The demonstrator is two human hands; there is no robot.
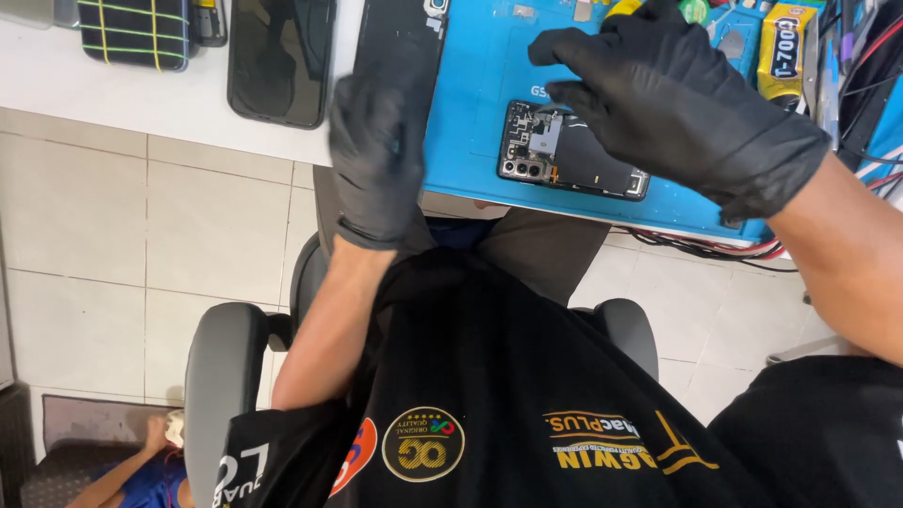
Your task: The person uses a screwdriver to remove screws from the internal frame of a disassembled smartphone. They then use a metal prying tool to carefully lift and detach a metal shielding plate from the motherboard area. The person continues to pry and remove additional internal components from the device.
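**Opened phone on the blue mat, gloved hands above it**

The opened black smartphone with its back cover off (572, 150) lies flat on the blue rubber work mat (470, 85), its long axis running left to right across the mat and the camera cluster at the left end, near the mat's front edge. Circuit board and metal shields lie bare, so it looks light and stiff but fragile; the safest hold is probably by the long side edges of the frame, away from the exposed parts.

The right hand (673, 99), in a black glove, hovers over the phone's right half with fingers spread and relaxed, clamped on nothing. The left hand (376, 155), also gloved and blurred, is held upright just left of the phone, fingers together; whether it holds anything cannot be told.

Further out on the white desk (113, 103) lie a dark phone with a glossy screen (280, 58) and a yellow rectangular battery (783, 52).
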